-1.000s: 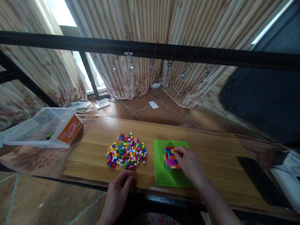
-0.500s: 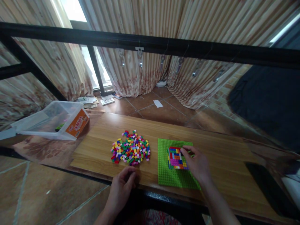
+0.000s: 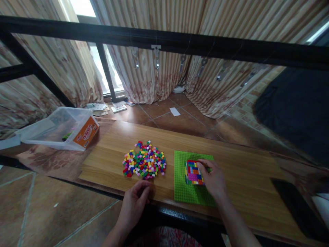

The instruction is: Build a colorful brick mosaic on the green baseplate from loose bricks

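A small block structure (image 3: 193, 173) made of multicoloured toy building bricks stands on a green studded baseplate (image 3: 182, 193). My right hand (image 3: 213, 178) is at its upper right corner, thumb and fingers closed against it; the palm hides its right side. Any loose brick between those fingertips is hidden. My left hand (image 3: 135, 200) rests at the table's front edge, just below a pile of small loose bricks (image 3: 145, 161). Its fingers are curled, with thumb and index tips close together. I cannot make out whether a brick is in them.
The wooden table top (image 3: 244, 178) carries the pile and the baseplate. At the left sits a clear plastic box (image 3: 59, 140) with an orange label. A dark flat object (image 3: 295, 209) lies at the right end. Beyond the table runs a black metal rail (image 3: 169, 41) before curtains.
The view has tilted slightly, shifting everything a little. My right hand stays at the upper right corner of the block structure. The left hand keeps its curled pose at the table edge.
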Demonstrator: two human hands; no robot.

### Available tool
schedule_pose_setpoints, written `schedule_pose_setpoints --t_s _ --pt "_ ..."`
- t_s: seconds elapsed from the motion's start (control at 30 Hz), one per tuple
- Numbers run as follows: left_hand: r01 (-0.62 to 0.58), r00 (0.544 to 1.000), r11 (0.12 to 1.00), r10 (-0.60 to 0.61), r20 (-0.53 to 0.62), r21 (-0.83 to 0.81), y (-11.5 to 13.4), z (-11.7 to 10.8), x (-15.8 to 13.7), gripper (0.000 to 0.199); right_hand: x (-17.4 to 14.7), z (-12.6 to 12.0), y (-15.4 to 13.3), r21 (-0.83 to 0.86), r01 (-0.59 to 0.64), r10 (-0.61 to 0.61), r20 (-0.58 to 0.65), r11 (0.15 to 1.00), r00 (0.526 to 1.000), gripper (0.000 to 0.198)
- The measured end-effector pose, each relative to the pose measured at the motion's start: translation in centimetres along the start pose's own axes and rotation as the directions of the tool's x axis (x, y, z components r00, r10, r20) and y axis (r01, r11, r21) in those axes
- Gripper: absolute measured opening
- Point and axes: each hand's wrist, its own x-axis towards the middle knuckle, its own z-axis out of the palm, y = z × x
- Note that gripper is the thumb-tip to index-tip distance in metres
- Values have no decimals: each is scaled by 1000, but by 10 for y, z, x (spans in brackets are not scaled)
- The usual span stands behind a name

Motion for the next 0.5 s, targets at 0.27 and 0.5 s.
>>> schedule_pose_setpoints --t_s 0.27,0.5 --pt "-4 1000 1000 4 3 -13 7 1 -2 29 -2 -8 -6 -36 45 -46 -22 998 999 42" --pt "-23 1000 999 23 2 -40 7 3 -3 27 -21 6 -58 -29 334 -334 11 942 942 27"
